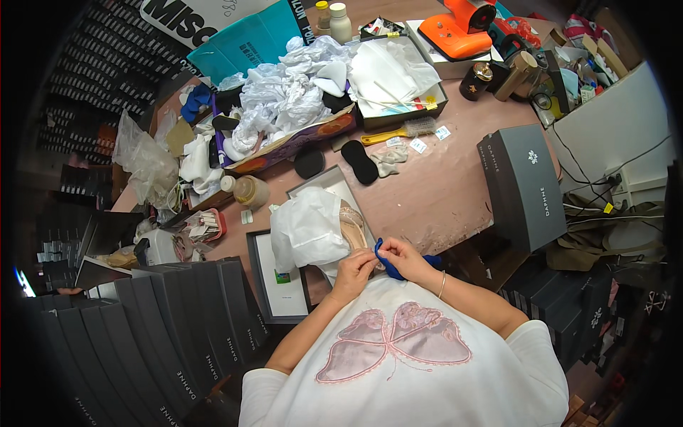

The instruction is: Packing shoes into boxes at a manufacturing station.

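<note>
At the near edge of the tabletop [455, 178], both hands meet over a beige shoe [351, 231]. The right hand [405, 260] grips a blue cloth [388, 262] between thumb and bent fingers. The left hand [353, 275] has its fingertips drawn together at the shoe's near end, just beside the cloth; whatever lies between them is too small to tell. White tissue [306, 226] wraps around the shoe's left side. Left of it, by the near edge, is an open grey box part [290, 306] with a pale lining. A closed dark grey box [523, 188] stands at the right edge. Farther in, a black oval pad [359, 162] lies near a yellow-handled brush [398, 132]. Toward the far left corner, a purple carton [302, 142] holds crumpled white paper [284, 92]. An orange machine [455, 35] stands near the far edge.
</note>
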A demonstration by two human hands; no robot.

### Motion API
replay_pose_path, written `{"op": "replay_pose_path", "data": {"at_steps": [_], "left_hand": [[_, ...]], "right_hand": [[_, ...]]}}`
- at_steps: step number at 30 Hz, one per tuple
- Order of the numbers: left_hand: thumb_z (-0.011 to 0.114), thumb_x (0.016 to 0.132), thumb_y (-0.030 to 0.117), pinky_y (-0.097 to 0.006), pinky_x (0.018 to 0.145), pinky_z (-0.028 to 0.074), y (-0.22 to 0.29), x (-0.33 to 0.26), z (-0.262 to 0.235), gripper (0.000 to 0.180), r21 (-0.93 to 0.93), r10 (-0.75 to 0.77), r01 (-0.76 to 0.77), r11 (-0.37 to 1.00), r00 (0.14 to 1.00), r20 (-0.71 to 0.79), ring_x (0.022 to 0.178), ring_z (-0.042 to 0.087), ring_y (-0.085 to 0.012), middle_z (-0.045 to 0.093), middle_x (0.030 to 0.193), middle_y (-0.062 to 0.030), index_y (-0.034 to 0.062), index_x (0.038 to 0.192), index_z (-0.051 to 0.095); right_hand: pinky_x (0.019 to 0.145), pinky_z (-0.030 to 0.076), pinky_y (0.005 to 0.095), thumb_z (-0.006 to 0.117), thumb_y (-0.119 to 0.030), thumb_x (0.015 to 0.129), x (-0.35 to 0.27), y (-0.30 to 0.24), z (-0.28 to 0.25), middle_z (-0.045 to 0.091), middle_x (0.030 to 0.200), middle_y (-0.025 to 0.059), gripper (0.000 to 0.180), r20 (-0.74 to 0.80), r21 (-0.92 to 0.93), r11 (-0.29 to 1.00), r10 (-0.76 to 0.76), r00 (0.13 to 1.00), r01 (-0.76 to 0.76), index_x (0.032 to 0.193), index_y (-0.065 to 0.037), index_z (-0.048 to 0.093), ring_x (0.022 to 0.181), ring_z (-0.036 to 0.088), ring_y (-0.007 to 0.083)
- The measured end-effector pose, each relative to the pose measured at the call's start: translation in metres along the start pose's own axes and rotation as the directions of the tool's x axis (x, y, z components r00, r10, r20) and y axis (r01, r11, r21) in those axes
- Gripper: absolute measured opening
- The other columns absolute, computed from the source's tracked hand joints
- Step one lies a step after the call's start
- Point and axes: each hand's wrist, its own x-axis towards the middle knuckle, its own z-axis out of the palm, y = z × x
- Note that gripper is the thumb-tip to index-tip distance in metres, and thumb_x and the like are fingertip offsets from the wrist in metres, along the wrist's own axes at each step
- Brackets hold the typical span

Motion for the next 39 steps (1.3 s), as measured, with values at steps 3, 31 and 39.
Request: {"op": "replay_pose_path", "data": {"at_steps": [3, 31, 39], "left_hand": [[0.063, 0.085, 0.001, -0.030, 0.080, 0.048, -0.005, 0.002, 0.002, 0.013, 0.069, 0.103, -0.103, 0.992, 0.995, -0.003, 0.088, 0.063, -0.0231, 0.067, 0.091, -0.0128, -0.0024, 0.097, 0.067], [0.062, 0.088, 0.003, -0.025, 0.072, 0.048, -0.007, -0.005, 0.005, 0.012, -0.292, -0.173, 0.148, 0.945, 0.983, -0.060, 0.081, 0.061, -0.0159, 0.065, 0.092, -0.0100, -0.0036, 0.096, 0.066], [0.061, 0.088, 0.003, -0.026, 0.075, 0.047, -0.003, -0.002, 0.000, 0.012, -0.056, -0.032, 0.030, 0.998, 0.999, -0.039, 0.084, 0.060, -0.0167, 0.064, 0.093, -0.0100, -0.0041, 0.097, 0.065]], "right_hand": [[0.059, 0.037, 0.0181, 0.055, -0.015, 0.095, 0.006, 0.012, 0.000, 0.052, 0.074, -0.0053, 0.012, -0.071, 0.048, 0.998, 0.034, 0.997, -0.030, 0.089, -0.004, 0.056, 0.066, 0.044, 0.0021], [0.076, 0.042, 0.0171, 0.059, -0.009, 0.091, -0.001, 0.007, -0.016, 0.058, 0.091, -0.0032, 0.012, 0.116, 0.304, 0.939, 0.132, 0.984, -0.162, 0.102, -0.003, 0.060, 0.084, 0.052, 0.0029], [0.068, 0.039, 0.0163, 0.060, -0.011, 0.091, -0.002, -0.005, -0.006, 0.051, 0.081, -0.0053, 0.014, 0.085, 0.053, 0.995, 0.083, 0.993, -0.087, 0.102, -0.003, 0.057, 0.074, 0.046, 0.0012]]}}
